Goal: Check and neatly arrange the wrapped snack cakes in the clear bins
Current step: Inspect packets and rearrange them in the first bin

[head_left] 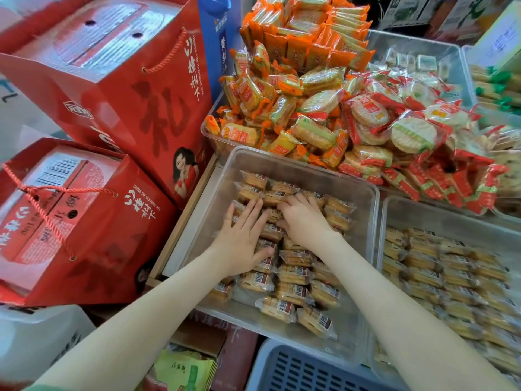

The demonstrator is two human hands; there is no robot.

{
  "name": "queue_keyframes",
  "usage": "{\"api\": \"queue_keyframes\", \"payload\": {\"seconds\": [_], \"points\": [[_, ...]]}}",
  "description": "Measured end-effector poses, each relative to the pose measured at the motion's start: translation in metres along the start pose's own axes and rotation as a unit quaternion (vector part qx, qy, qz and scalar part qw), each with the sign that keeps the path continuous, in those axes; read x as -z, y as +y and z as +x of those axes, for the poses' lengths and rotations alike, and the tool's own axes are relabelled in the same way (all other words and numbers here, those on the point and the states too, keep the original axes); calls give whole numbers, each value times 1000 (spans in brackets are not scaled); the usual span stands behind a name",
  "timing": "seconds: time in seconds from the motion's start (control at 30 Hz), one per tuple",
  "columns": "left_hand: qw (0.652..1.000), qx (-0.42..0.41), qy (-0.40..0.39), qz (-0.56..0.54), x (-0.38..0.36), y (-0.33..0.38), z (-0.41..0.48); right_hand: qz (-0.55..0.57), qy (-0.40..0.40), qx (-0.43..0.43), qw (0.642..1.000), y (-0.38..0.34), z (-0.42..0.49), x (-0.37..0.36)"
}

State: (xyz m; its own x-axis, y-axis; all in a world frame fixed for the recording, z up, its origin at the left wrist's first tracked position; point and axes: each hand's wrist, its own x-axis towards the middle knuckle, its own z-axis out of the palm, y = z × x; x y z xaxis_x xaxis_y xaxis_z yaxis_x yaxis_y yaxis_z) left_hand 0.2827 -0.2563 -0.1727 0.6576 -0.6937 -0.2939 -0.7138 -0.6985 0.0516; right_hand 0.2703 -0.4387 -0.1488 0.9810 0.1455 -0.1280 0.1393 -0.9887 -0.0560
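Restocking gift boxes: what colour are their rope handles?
Red rope handles on red gift boxes; head view.

My left hand [242,235] and right hand [303,218] are resting side by side on the snack cakes [293,289] in the middle bin [282,167]. A second bin [439,210] is sitting at the right. Crackers [366,114] are lying piled at the top, boxes [112,88] at the left, a basket [293,365] at the bottom.

Head view, looking down (wide-angle), close over clear bin [296,170]
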Motion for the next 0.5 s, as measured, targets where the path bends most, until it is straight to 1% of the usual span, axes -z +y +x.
{"api": "queue_keyframes", "payload": {"seconds": [0.07, 0.13, 0.17, 0.2, 0.23, 0.27, 0.3, 0.33, 0.37, 0.4, 0.47, 0.5], "points": [[1000, 7, -8, -3, 3, 2, 0, 3, 8, 4, 1000, 1, 1, 1], [999, 23, -1, -32, 9, 4, -3, 24, 37, 11, 999, 2, -7, 6], [997, 33, 10, -72, 14, 6, -6, 45, 64, 14, 997, 2, -14, 9], [989, 44, 31, -136, 18, 10, -10, 76, 98, 11, 992, 2, -21, 14], [970, 57, 64, -226, 22, 15, -14, 116, 140, -1, 983, 2, -30, 20], [934, 73, 103, -335, 31, 21, -18, 171, 176, -20, 969, 0, -39, 29], [882, 93, 132, -442, 41, 28, -23, 237, 197, -56, 950, -4, -49, 42], [829, 112, 143, -529, 52, 34, -27, 310, 198, -105, 924, -7, -60, 55], [790, 129, 138, -584, 63, 40, -31, 377, 185, -147, 895, -10, -71, 68], [761, 138, 122, -622, 74, 44, -37, 440, 173, -173, 864, -13, -83, 78], [706, 126, 99, -690, 90, 52, -50, 559, 154, -184, 794, -19, -110, 95], [685, 115, 97, -712, 96, 55, -59, 601, 148, -180, 764, -23, -124, 102]]}}
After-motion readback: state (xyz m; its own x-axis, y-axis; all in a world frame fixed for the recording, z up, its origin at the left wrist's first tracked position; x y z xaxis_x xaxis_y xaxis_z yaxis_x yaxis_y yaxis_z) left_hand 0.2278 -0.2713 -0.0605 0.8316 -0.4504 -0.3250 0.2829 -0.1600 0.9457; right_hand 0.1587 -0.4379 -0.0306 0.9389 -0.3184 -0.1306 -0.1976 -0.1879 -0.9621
